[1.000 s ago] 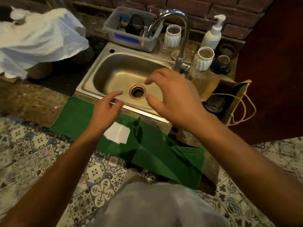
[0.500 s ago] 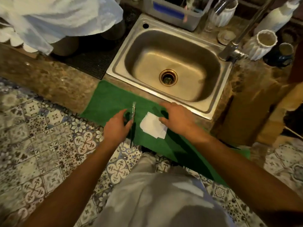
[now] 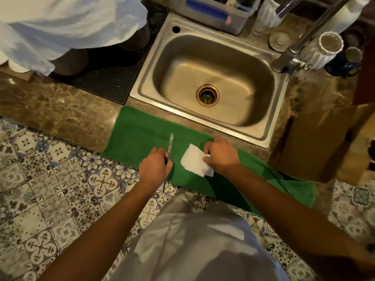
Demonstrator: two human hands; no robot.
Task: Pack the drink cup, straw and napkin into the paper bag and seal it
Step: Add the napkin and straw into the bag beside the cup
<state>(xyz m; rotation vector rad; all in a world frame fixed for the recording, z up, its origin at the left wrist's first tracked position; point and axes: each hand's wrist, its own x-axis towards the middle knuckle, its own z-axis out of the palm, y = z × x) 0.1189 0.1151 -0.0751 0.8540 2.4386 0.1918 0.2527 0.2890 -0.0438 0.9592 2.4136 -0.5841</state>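
White crumpled napkin pinched by right hand; left hand grips thin wrapped straw.

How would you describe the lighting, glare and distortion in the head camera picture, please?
In the head view the light is warm and dim; soft glare sits on the sink rim, and the white cloth at top left is washed out. Wide-angle bending curves the counter edge and floor tiles. The napkin and straw on the green towel are fairly sharp; the far right edge is dark.
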